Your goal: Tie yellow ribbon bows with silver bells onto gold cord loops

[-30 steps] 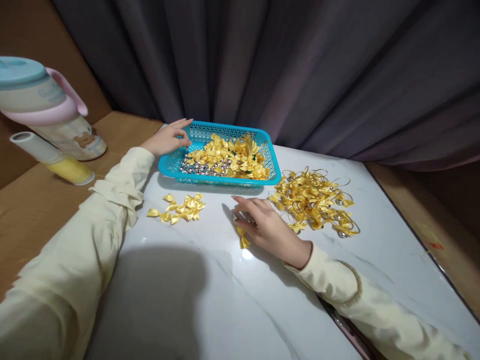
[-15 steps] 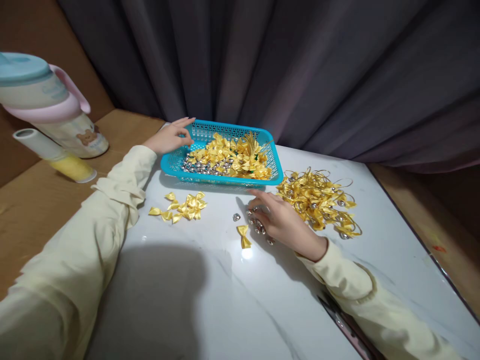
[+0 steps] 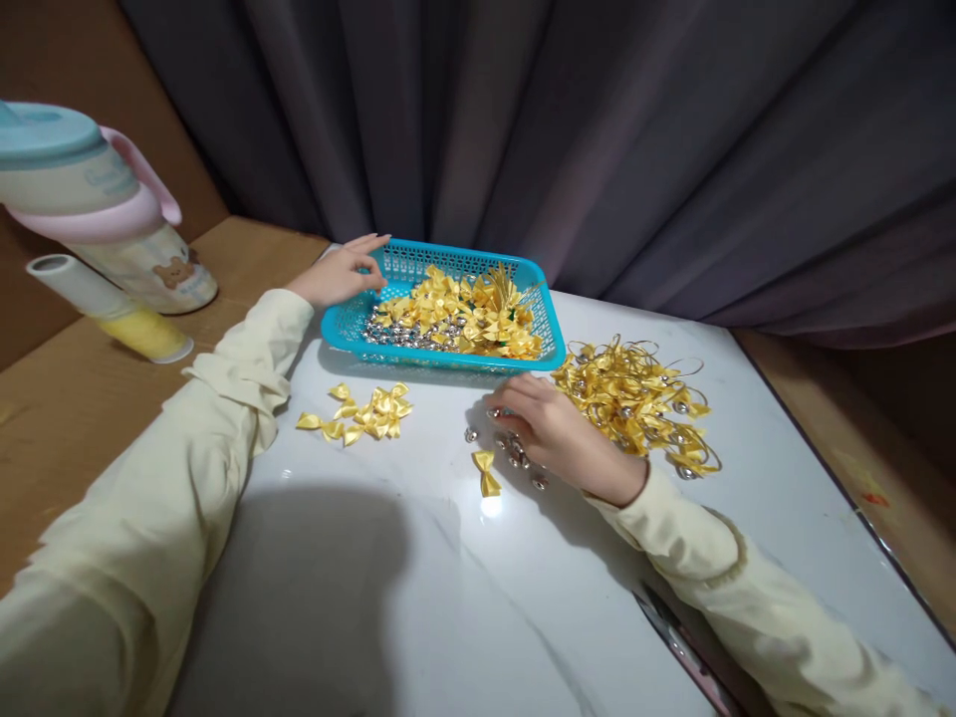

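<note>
My left hand (image 3: 340, 273) lies over the back left corner of a blue plastic basket (image 3: 440, 362), some fingers stretched along its rim, thumb and forefinger bent inside with nothing visible between them. In the basket are yellow satin bows (image 3: 429, 304) and small silver bells (image 3: 418, 331). My right hand (image 3: 557, 428) is closed in a pinch on one small silver bell (image 3: 493, 412), just above the tabletop. Beneath its palm lie several loose bells (image 3: 515, 450), partly hidden. A single yellow bow (image 3: 487, 473) rests in front of them, and one more bell (image 3: 470, 434) sits to their left.
A small pile of bows (image 3: 377, 413) lies before the basket. To the right is a heap of bows with bells and gold loops (image 3: 631, 393). A tumbler (image 3: 112, 214) and a yellow thread spool (image 3: 141, 334) stand left. Behind hangs a grey curtain (image 3: 485, 119).
My right hand has closed its fingers on a bell and lifted it slightly from the loose group. The left hand stays on the basket.
</note>
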The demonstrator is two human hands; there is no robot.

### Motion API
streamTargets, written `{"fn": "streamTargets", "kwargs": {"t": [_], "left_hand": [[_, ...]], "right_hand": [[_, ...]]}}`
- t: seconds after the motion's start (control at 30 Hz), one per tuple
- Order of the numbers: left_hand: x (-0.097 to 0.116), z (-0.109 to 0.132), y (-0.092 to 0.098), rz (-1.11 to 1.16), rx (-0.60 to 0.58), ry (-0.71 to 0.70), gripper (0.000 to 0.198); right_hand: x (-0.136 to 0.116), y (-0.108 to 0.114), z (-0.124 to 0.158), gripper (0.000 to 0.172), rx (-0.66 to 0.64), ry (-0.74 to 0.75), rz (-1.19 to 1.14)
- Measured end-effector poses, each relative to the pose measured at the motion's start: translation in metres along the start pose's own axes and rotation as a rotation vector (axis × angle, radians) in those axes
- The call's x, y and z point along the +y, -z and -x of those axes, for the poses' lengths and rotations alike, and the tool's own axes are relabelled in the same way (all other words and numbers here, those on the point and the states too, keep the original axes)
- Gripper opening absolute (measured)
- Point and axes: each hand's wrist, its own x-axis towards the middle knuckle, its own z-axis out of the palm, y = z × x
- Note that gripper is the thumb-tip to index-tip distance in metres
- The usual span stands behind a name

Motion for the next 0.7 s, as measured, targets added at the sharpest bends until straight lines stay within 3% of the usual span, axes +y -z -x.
{"fn": "streamTargets", "kwargs": {"t": [0.1, 0.23, 0.33, 0.43, 0.57, 0.7], "left_hand": [[0.0, 0.0, 0.0, 0.001, 0.007, -0.011, 0.028], [0.001, 0.0, 0.001, 0.006, 0.001, -0.013, 0.028], [0.001, 0.001, 0.001, -0.001, -0.001, -0.018, 0.029], [0.0, 0.002, -0.001, -0.017, 0.02, -0.001, 0.03], [0.0, 0.001, -0.003, -0.025, 0.034, 0.002, 0.032], [0.0, 0.001, -0.003, -0.013, 0.035, -0.027, 0.032]], "right_hand": [[-0.009, 0.021, -0.027, 0.017, 0.108, 0.071, -0.021], [-0.015, 0.04, -0.075, 0.02, 0.203, 0.045, 0.055], [-0.016, 0.045, -0.085, 0.025, 0.21, 0.016, 0.102], [-0.02, 0.042, -0.059, 0.014, 0.13, -0.048, 0.113], [-0.022, 0.022, -0.005, 0.011, -0.109, -0.135, 0.154], [-0.022, 0.0, 0.023, 0.014, -0.09, -0.186, 0.16]]}}
